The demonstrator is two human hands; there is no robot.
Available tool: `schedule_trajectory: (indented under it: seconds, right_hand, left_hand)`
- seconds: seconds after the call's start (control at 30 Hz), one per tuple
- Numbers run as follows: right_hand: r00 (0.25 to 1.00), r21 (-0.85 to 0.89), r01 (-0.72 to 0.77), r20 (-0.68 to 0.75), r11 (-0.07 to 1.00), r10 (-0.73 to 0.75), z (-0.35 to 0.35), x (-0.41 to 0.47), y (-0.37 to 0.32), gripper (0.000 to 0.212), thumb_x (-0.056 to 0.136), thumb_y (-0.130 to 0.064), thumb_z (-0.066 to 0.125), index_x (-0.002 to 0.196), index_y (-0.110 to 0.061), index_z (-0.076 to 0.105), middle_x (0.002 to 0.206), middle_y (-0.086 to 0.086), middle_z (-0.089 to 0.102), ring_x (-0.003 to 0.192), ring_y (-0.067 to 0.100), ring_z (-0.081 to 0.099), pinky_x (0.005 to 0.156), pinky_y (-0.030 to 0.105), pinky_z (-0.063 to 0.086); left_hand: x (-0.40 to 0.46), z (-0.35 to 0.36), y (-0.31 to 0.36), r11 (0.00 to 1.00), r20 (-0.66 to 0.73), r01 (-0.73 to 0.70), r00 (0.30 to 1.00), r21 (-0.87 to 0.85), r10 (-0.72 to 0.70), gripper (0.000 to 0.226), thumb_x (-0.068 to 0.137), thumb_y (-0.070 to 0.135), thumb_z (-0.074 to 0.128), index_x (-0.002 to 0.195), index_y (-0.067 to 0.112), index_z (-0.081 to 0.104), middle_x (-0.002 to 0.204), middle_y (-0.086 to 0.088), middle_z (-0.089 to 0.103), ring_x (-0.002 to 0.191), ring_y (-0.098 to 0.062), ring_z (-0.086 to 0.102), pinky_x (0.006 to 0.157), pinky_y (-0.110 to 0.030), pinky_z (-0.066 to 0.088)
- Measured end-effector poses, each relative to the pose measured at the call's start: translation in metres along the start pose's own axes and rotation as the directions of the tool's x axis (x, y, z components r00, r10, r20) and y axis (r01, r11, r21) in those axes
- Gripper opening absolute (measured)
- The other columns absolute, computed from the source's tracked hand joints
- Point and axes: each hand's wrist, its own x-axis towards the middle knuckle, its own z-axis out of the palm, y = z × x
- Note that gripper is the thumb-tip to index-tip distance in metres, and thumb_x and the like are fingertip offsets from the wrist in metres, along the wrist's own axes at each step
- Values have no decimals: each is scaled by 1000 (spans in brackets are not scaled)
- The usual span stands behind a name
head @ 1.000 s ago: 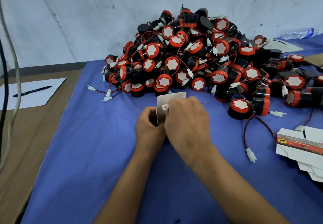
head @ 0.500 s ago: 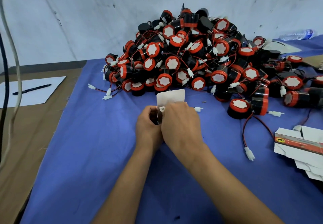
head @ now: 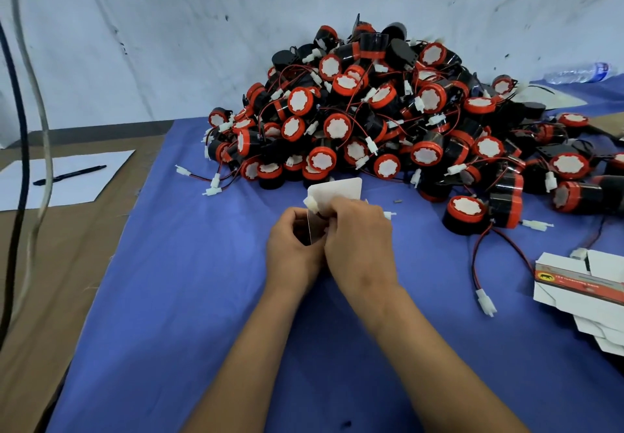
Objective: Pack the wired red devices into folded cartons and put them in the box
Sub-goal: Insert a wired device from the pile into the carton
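Both hands meet over the blue cloth-covered worktop (head: 169, 280), closed around one small white cardboard carton (head: 337, 191). The left hand (head: 295, 250) curls its fingers round the carton's left side, where a dark opening and a thin red wire show between the fingers. The right hand (head: 359, 240) wraps over the carton's right side and top, its fingers bent, with a white plastic connector (head: 310, 203) poking out just above them at the carton's upper left. The carton's rounded flap stands up beyond the knuckles. Whether a device already sits inside the carton cannot be told, as the hands cover it.

Just beyond the hands rises a large heap of black and red round wired devices (head: 388, 122), their red wires and white plugs tangled together. One loose black and red device (head: 467, 213) stands to the right of the right hand, its red wire trailing toward the near edge. Further right lies a stack of flat white cartons with a red printed band (head: 580, 284). Well to the left of the left hand, a black pen (head: 69, 175) rests on a white sheet of paper (head: 67, 189).
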Motion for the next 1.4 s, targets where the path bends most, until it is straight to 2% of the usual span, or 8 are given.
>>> schedule_trajectory:
  seconds: [0.17, 0.3, 0.5, 0.7, 0.77, 0.9, 1.1, 1.4]
  right_hand:
    - [994, -13, -3, 113, 1000, 4, -19, 8, 5, 30, 89, 1, 51, 96, -16, 74, 90, 3, 70, 79, 19, 61, 67, 35, 56]
    - [971, -129, 30, 240, 991, 2, -22, 4, 4, 24, 90, 1, 51, 97, -14, 69, 98, 4, 66, 84, 17, 50, 67, 29, 45]
    - [947, -135, 38, 322, 990, 7, -14, -4, -2, 13, 91, -15, 44, 95, -19, 56, 112, 7, 48, 101, 23, 29, 101, 34, 33]
    - [931, -124, -30, 357, 992, 73, -9, 7, -7, 59, 99, -58, 27, 95, -24, 75, 115, 7, 50, 111, 26, 39, 108, 41, 33]
    - [945, -107, -99, 301, 989, 127, -7, 9, -11, 76, 99, -70, 21, 95, -20, 79, 118, 8, 53, 114, 27, 42, 109, 41, 34]
    - [976, -139, -126, 160, 982, 147, -1, 10, -14, 61, 105, -57, 32, 103, -18, 79, 118, 9, 59, 112, 26, 47, 105, 42, 40]
    - [988, 169, -147, -29, 975, 154, 1, 9, 3, 14, 89, -24, 66, 78, -24, 74, 81, -7, 71, 85, 18, 65, 69, 33, 53]
    - [970, 335, -41, 239, 942, -43, -16, 22, 21, 18, 81, -9, 79, 76, -27, 81, 78, -14, 75, 80, -5, 66, 62, 6, 48]
  left_hand:
    - [-3, -2, 0, 1000, 42, 1, 999, -29, 0, 24, 84, 20, 85, 100, 20, 67, 88, 2, 76, 82, -20, 74, 70, -42, 63]
    - [-4, -4, 2, 998, 66, -2, 998, -55, 5, 25, 83, 20, 86, 101, 18, 67, 86, 3, 76, 76, -12, 73, 62, -30, 60]
    - [-3, -7, 5, 999, 90, -13, 996, -39, 17, 26, 82, -1, 77, 104, 10, 68, 91, -2, 76, 80, -12, 70, 70, -29, 59]
    - [1, -7, 4, 992, 84, -78, 994, 97, 70, 1, 92, 11, 67, 92, 11, 66, 80, -2, 72, 77, -21, 70, 69, -44, 61]
    - [1, -4, 5, 985, 86, -108, 992, 131, 98, 13, 92, 23, 68, 86, 12, 64, 75, 0, 70, 72, -21, 67, 65, -46, 59]
    - [-1, -4, 3, 994, 58, -91, 994, 62, 88, 7, 95, 12, 69, 91, 16, 65, 81, 3, 73, 73, -12, 66, 66, -34, 57]
    - [-4, -5, 5, 999, 86, -18, 996, -26, 20, 21, 84, 1, 77, 97, 13, 65, 82, -2, 74, 72, -16, 69, 58, -30, 57]
    - [-6, -6, 6, 997, 95, -78, 993, 13, 76, 26, 78, -1, 76, 97, 14, 66, 85, -2, 74, 82, -27, 71, 71, -44, 62]
